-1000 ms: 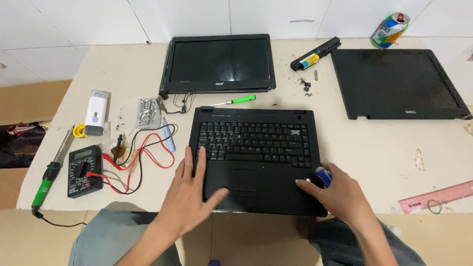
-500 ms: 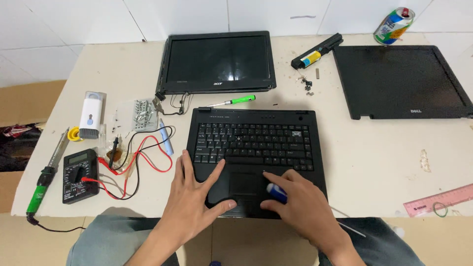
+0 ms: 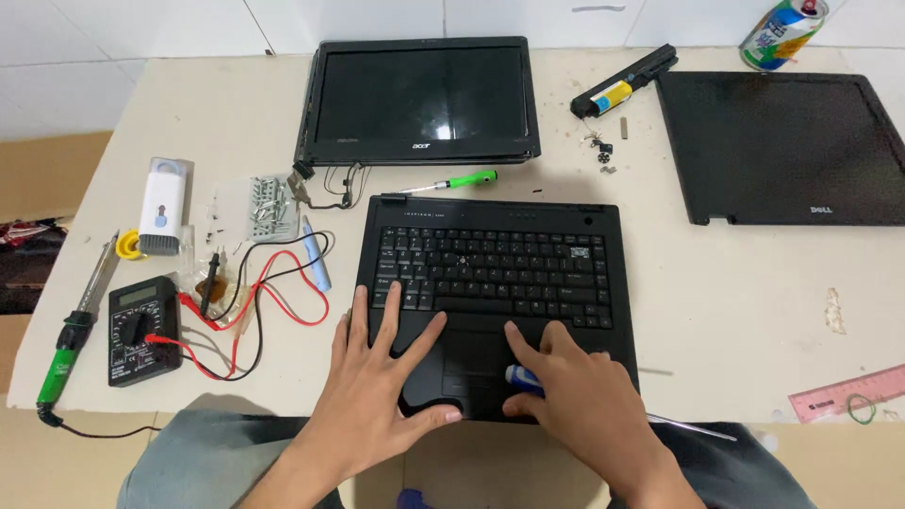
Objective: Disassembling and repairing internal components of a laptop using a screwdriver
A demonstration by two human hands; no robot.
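laptop base (image 3: 490, 292), black and with its keyboard facing up, lies flat near the front edge of the pale table (image 3: 735, 311), straight before the person. left hand (image 3: 377, 386) rests open on it, palm down, fingers spread over the left palm rest and the lowest keys, thumb stretched to the front edge below the touchpad; it grasps nothing. right hand (image 3: 570, 396) lies on the right palm rest with fingers curved, and it holds a small blue-handled tool (image 3: 520, 378) under the fingers, the blue end looking out on the thumb side. compared with half a second ago, the right hand has moved a little to the right and lower, and the left hand has pushed further up, so its fingertips now reach the keys. a second ago both hands were at the front corners of the base, further apart. behind the base lies a green screwdriver (image 3: 451, 181), and behind that a detached screen (image 3: 422, 99). a second black lid (image 3: 782, 146) lies at the right, well apart. left of the base are a multimeter (image 3: 141, 330) with red and black leads (image 3: 264, 302), and a soldering iron (image 3: 75, 330) at the table edge.
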